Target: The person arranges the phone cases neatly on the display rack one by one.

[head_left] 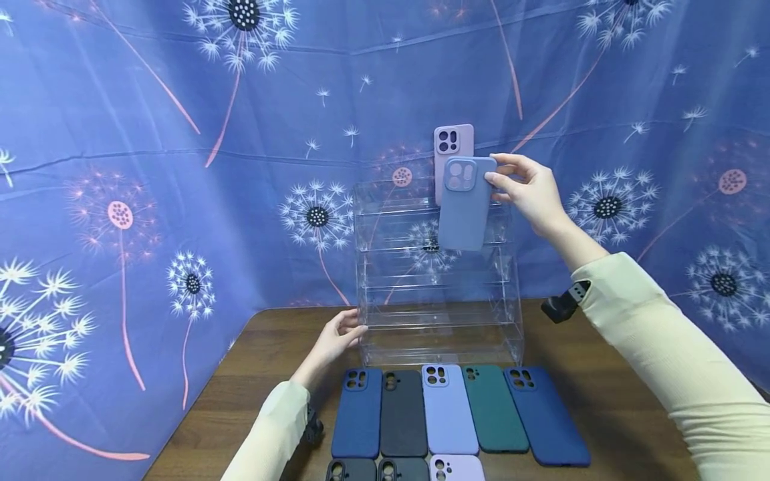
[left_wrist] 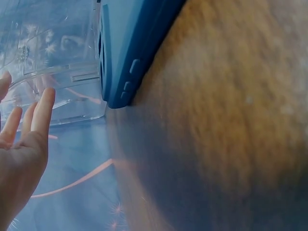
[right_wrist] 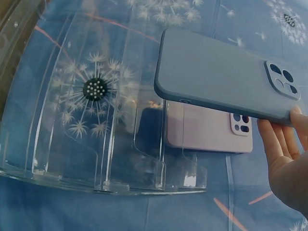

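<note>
Watching remotely, with the right hand [head_left: 529, 192] pinching the blue case [head_left: 466, 217] by its top corner, upper right of centre, and the left hand [head_left: 334, 337], fingers apart, beside the rack [head_left: 442, 335], lower centre, I'd best lower slowly, clear of the pink case [right_wrist: 207, 129].

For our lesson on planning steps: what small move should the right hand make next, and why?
Probably lower the light blue case onto a tier of the clear rack: the right hand holds it by a top corner in front of the rack, where the pink case already stands at the top.
</note>
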`<state>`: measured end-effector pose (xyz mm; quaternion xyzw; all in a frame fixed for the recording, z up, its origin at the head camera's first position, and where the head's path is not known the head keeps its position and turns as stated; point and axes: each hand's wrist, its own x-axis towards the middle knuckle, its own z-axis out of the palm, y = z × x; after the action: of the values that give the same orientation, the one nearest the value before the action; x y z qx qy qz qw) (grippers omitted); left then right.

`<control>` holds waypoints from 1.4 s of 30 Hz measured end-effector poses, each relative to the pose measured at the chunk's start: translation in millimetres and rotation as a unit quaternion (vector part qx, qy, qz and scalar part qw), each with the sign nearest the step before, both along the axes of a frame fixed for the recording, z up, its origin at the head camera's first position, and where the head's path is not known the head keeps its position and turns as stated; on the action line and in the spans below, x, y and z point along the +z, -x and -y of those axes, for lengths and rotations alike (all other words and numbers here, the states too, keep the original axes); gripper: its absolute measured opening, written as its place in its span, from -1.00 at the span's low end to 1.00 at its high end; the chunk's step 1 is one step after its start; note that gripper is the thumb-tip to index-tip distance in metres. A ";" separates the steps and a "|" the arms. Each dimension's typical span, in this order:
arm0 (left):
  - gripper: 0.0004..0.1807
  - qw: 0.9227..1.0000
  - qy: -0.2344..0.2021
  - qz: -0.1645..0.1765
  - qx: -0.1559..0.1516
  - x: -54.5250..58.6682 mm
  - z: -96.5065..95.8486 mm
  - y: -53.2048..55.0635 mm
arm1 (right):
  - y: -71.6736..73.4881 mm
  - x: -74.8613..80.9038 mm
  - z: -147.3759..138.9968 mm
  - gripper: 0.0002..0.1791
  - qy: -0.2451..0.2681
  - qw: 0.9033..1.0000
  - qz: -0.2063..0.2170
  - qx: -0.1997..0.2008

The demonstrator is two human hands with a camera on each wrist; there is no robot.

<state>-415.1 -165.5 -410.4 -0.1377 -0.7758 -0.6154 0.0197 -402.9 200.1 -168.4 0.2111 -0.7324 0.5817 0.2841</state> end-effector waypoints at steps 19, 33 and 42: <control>-0.39 0.999 0.023 0.004 -0.032 0.3 1.3 -2.4 | 46.0 17.9 35.5 -0.55 0.030 0.998 -0.017 -0.056; -0.41 0.999 0.013 0.004 -0.036 0.1 3.0 1.8 | 65.2 38.0 53.0 -0.60 0.081 0.994 -0.043 -0.057; -0.38 1.000 0.012 0.009 -0.027 -1.8 3.2 -1.2 | 80.6 41.2 72.8 -0.62 0.104 0.991 -0.058 -0.054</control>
<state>-413.9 -168.7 -412.2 -0.1534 -0.7794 -0.6074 -0.0059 -483.5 127.3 -127.2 0.1739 -0.6602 0.6255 0.3777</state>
